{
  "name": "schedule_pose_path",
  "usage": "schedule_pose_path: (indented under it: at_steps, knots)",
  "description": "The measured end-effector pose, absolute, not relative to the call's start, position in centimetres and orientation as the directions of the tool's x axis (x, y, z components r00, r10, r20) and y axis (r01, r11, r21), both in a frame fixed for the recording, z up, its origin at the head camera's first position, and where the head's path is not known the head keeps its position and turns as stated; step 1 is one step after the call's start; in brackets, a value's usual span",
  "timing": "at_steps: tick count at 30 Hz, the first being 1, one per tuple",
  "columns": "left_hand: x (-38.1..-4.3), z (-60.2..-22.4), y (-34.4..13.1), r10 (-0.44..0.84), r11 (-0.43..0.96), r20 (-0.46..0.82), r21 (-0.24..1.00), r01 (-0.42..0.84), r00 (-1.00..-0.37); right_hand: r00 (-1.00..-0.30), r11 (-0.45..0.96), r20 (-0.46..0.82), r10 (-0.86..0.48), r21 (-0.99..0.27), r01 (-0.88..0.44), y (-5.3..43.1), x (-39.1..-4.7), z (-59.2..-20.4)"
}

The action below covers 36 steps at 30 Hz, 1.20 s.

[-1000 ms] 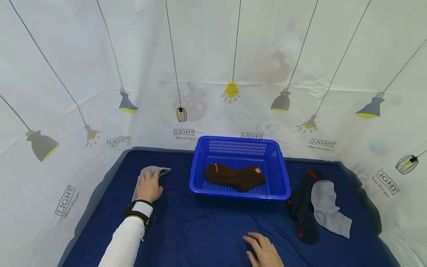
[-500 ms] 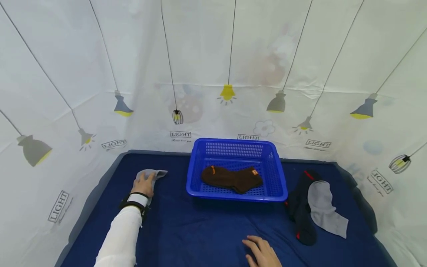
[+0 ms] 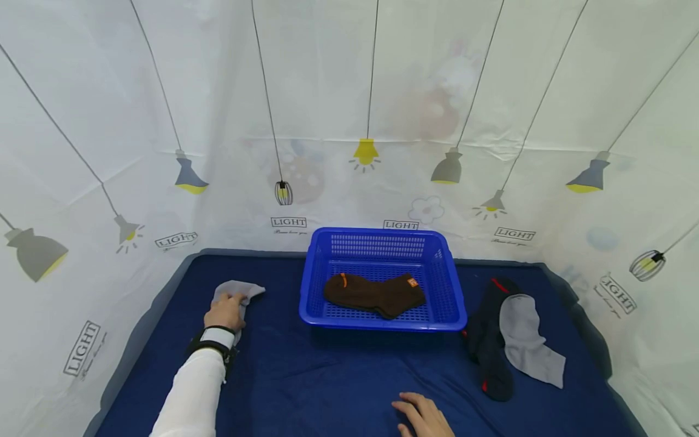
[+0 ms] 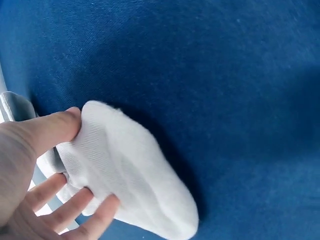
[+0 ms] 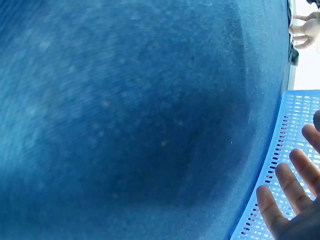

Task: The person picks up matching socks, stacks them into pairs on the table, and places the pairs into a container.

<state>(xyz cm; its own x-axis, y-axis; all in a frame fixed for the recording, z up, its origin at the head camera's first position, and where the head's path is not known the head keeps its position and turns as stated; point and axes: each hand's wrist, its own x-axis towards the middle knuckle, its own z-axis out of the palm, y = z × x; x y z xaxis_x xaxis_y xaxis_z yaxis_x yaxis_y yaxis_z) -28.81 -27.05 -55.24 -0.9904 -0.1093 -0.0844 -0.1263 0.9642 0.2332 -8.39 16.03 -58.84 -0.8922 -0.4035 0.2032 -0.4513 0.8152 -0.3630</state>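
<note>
At the left side of the dark blue cloth, my left hand (image 3: 224,312) holds a light grey sock (image 3: 244,289) between thumb and fingers. In the left wrist view the thumb lies at one edge of the sock (image 4: 135,170) and the fingertips at the other, while its rounded end spreads flat on the cloth. My right hand (image 3: 423,417) hovers near the front edge, fingers apart and holding nothing. A blue plastic basket (image 3: 460,297) stands at the back middle, with brown socks (image 3: 377,295) with orange marks lying inside.
Right of the basket lie dark socks (image 3: 494,355) with red patches, overlapped by another grey sock (image 3: 526,334). A white curtain (image 3: 338,91) printed with lamps encloses the back and sides of the cloth-covered table (image 3: 327,388).
My left hand has shifted slightly toward me and left, its fingers closing from lying over the grey sock to gripping it. The head view has turned a little right. The right hand stays nearly put.
</note>
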Motion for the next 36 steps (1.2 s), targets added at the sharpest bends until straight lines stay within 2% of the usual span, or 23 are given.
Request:
schedule_pose_path:
  at_steps: [15, 23, 30, 36]
  knots:
    - [-29.1, -56.2, -27.4, -0.163, 0.971, 0.127, 0.199, -0.136, -0.978, -0.901, 0.804, 0.145, -0.409, -0.41, -0.431, 15.6, -8.7, -58.3]
    - [-29.3, -56.1, -27.4, -0.162, 0.969, 0.137, 0.207, -0.131, -0.977, -0.895, 0.806, 0.182, -0.408, -0.388, -0.446, 15.6, -8.6, -58.7]
    - [-28.6, -54.6, -27.2, -0.105, 0.975, 0.194, 0.216, -0.062, -0.975, -0.896, 0.819, 0.248, -0.368, -0.371, -0.438, 15.8, -9.1, -58.9]
    - [-27.1, -53.8, -26.9, -0.086, 0.973, 0.19, 0.227, -0.041, -0.978, -0.911, 0.831, 0.22, -0.348, -0.378, -0.408, 15.7, -9.4, -58.6]
